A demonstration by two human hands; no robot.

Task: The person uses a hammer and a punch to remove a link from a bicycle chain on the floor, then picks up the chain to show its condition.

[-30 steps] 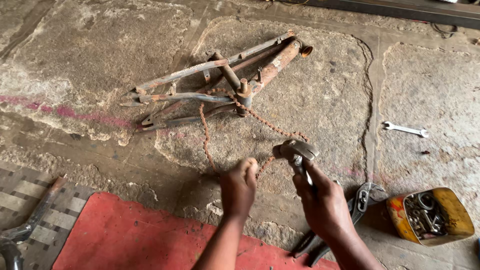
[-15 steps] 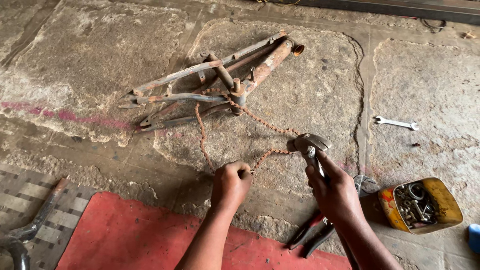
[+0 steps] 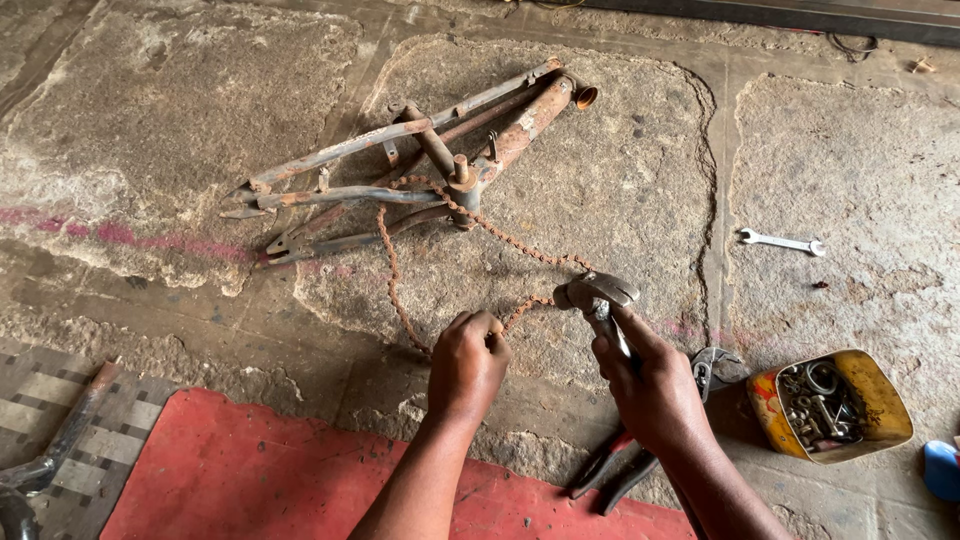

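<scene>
Kneeling view: looking straight down at a cracked concrete floor (image 3: pixel 830 150), both arms coming in from the bottom edge.
Red mat: a red mat (image 3: pixel 250 480) is nearest the camera, bottom left, with a checkered mat beside it.
Pliers: pliers (image 3: pixel 612 472) with red and black grips lie on the floor just under the right forearm.
Left hand: the left hand (image 3: pixel 467 365) is curled tight, fingers (image 3: pixel 480 325) pinched shut around the near end of the rusty chain (image 3: pixel 395 275), pressing it at the floor.
Right hand: the right hand (image 3: pixel 655 390) is wrapped fully closed around the handle of a hammer (image 3: pixel 600 295); the metal head sits just above the chain, right beside the left hand's fingertips. Can't tell if it's touching the chain.
Tin: a dented yellow tin (image 3: pixel 870 400) full of nuts, bolts and washers sits to the right of the right hand, near it.
Chain path: from the left hand it loops up and away, both runs leading back to the frame.
Wrench: a silver wrench (image 3: pixel 782 241) lies alone further right, well apart from everything.
Frame: a rusty bike frame (image 3: pixel 420 165) lies flat at the far side, chain draped over its bottom bracket.
</scene>
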